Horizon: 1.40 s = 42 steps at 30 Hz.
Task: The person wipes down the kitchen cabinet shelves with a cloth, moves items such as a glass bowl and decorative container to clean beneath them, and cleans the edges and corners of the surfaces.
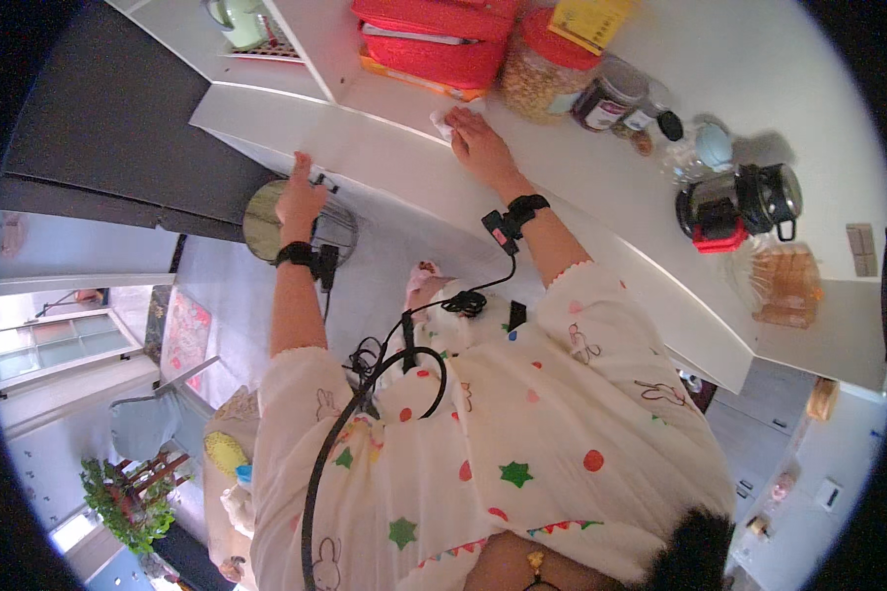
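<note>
My right hand (484,151) presses a crumpled white cloth or tissue (441,124) onto the white shelf (395,112), near its front edge. Just behind the cloth lies a red fabric bag (436,55) on top of a flat orange item (421,76). My left hand (301,198) is at the unit's lower front panel (266,122), one finger stretched out over it and the others bent. Nothing shows in the left hand. Whether its fingertip touches the panel is hard to tell. Each wrist wears a black strap with a small cabled device.
Right of the bag stand a red-lidded jar (551,74), a dark-filled jar (610,96), a glass pot with black fittings (739,199) and an amber ribbed container (787,284). A round stool-like object (266,221) sits below my left hand. Black cable (369,380) hangs across my front.
</note>
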{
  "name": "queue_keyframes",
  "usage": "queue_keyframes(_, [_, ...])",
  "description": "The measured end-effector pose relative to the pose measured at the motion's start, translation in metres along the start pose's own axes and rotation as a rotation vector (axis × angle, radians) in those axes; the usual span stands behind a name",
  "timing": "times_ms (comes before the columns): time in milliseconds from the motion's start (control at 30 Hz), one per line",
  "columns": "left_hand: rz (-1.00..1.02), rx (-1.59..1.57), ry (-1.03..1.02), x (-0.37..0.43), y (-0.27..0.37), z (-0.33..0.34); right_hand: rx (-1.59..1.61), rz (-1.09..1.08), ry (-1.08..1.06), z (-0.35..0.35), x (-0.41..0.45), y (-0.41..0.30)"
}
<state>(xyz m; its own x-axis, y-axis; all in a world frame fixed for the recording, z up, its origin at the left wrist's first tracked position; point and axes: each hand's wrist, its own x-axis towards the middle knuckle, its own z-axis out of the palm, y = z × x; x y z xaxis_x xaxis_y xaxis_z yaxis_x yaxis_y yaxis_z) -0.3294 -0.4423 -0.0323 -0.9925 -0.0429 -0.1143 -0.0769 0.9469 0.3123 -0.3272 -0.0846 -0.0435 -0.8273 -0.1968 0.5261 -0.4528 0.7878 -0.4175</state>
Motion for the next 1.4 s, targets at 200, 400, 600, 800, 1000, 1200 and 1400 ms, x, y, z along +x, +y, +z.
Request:
queue_keyframes(200, [0.059, 0.026, 0.044, 0.003, -0.009, 0.003, 0.01, 0.045, 0.006, -0.042, -0.039, 0.012])
queue_keyframes(400, [0.013, 0.137, 0.084, 0.006, -0.011, 0.013, -0.022, 0.129, 0.005, -0.085, -0.082, 0.022])
queue_keyframes(600, [-0.005, 0.207, -0.019, 0.002, 0.048, -0.009, -0.081, 0.196, 0.05, -0.113, -0.107, 0.042])
queue_keyframes(800, [0.329, 0.204, 0.311, -0.014, -0.017, -0.007, -0.038, 0.169, 0.039, -0.112, -0.102, 0.023])
queue_keyframes(1000, [0.442, -0.252, 0.21, -0.082, 0.19, -0.004, -0.109, 0.275, 0.051, -0.175, -0.166, 0.057])
queue_keyframes(1200, [0.648, -0.028, 0.079, -0.151, 0.328, 0.074, -0.134, 0.317, 0.083, -0.261, -0.26, 0.1])
queue_keyframes(1400, [0.753, 0.212, -0.073, -0.186, 0.385, 0.12, -0.252, 0.521, 0.323, -0.353, -0.359, 0.134])
